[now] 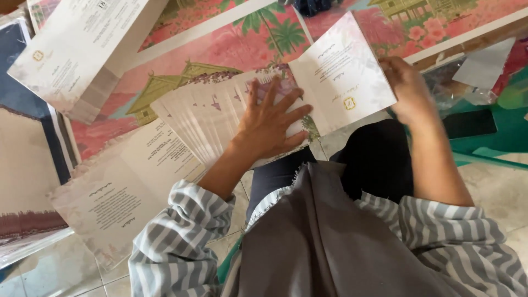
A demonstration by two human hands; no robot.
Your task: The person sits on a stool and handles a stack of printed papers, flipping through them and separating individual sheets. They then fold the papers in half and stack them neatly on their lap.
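My left hand (272,120) lies flat with spread fingers on a fanned row of several folded white cards (198,118) spread on the floor in front of my knees. To the right, my right hand (407,91) grips the right edge of an opened white card (341,74) with printed text and a small gold emblem. That card's left edge rests against the fanned row by my left fingertips. Both sleeves are grey and white striped.
A thick stack of the same cards (77,52) sits at the upper left. More open cards (118,198) lie at the lower left. Pink and green illustrated sheets (242,36) cover the floor behind. A dark phone (470,124) and clear plastic wrap (459,82) lie to the right.
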